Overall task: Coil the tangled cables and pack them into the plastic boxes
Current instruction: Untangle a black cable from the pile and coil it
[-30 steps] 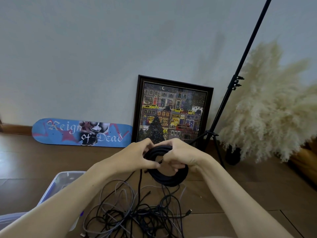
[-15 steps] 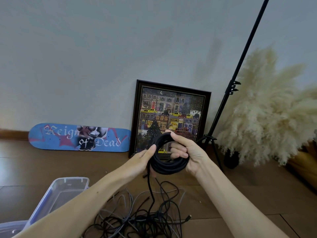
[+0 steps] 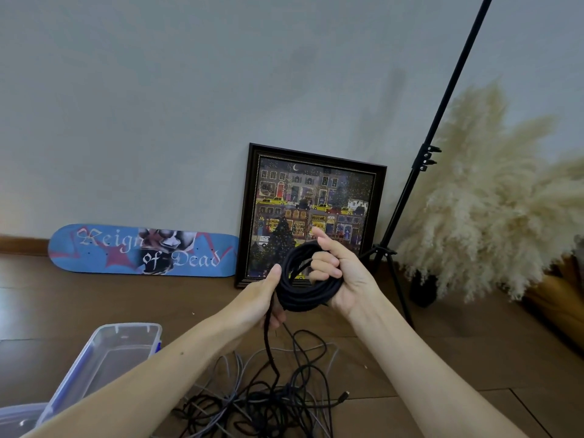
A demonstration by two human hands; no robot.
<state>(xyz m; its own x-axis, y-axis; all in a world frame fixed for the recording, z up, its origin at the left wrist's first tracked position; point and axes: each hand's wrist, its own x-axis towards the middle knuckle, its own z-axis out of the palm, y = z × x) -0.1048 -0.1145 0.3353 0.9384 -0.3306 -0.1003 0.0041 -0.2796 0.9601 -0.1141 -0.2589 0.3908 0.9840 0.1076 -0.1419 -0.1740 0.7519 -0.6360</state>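
A thick black cable coil (image 3: 303, 292) hangs in the air in front of me. My right hand (image 3: 341, 273) grips the coil with its fingers curled through the loop. My left hand (image 3: 262, 295) holds the coil's left side, where the loose black strand runs down. That strand drops into a tangle of black and grey cables (image 3: 268, 396) on the wooden floor. A clear plastic box with blue clips (image 3: 104, 358) stands open at the lower left, partly hidden by my left forearm.
Against the wall lean a blue skateboard deck (image 3: 142, 251) and a framed picture (image 3: 309, 213). A black light stand (image 3: 410, 191) rises at the right, beside pampas grass in a dark vase (image 3: 493, 200). A second plastic container edge (image 3: 19, 418) shows at the bottom left.
Both hands have lifted the coil higher and turned it, so the loop now faces me. My right hand's fingers moved through the loop; the left slid to the coil's left side.
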